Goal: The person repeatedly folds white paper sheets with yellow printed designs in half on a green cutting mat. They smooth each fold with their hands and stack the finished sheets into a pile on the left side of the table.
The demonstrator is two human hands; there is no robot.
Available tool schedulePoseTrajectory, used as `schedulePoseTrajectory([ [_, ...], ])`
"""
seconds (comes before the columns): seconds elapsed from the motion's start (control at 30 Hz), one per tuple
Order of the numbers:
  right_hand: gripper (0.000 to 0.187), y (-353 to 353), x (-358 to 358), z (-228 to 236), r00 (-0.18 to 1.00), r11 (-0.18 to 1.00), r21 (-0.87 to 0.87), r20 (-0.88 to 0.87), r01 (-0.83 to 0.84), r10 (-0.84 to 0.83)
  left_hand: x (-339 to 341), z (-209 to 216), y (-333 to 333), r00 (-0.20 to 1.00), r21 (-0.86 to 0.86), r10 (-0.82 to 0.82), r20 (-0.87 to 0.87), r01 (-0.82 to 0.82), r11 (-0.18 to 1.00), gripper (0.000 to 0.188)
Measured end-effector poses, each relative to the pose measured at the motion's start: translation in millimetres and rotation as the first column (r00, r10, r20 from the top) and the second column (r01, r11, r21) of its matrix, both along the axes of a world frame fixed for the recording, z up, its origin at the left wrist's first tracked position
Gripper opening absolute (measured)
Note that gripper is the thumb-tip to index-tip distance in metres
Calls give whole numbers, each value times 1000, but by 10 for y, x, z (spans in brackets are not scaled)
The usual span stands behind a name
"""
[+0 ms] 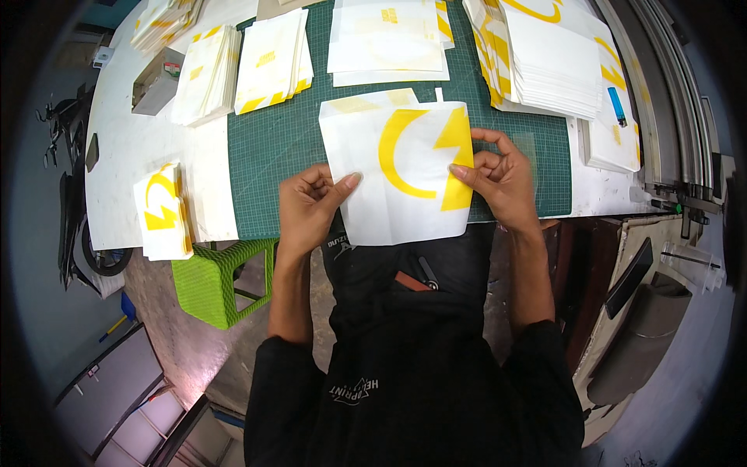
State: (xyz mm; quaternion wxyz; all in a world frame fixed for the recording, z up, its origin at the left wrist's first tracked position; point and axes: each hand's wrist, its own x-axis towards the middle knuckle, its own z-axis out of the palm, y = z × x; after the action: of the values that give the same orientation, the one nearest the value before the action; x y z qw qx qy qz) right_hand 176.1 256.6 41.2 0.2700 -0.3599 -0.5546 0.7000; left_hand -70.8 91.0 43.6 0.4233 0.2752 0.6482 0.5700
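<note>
A flat white paper bag with a yellow curved and angular print is held upright over the table's near edge. My left hand pinches its left side, thumb on the front face. At the right side my right hand grips it, the thumb over the yellow print and the fingers behind. A paler back layer and a small narrow tab stick up past its top edge. Both hands' fingertips behind the paper are partly hidden.
A green cutting mat covers the table's middle. Stacks of similar paper line its far side, with a taller stack at right. A blue lighter lies there. One small pile sits left, above a green stool.
</note>
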Motion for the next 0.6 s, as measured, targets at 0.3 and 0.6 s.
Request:
schedulePoseTrajectory([
  [0.3,27,9,63,-167,998,993,111,-60,43,-37,-21,-66,34,997,3,60,56,-60,998,31],
  [0.6,8,137,5,-64,967,897,435,254,-83,-34,-159,-246,76,985,141,65,-161,-43,989,23],
])
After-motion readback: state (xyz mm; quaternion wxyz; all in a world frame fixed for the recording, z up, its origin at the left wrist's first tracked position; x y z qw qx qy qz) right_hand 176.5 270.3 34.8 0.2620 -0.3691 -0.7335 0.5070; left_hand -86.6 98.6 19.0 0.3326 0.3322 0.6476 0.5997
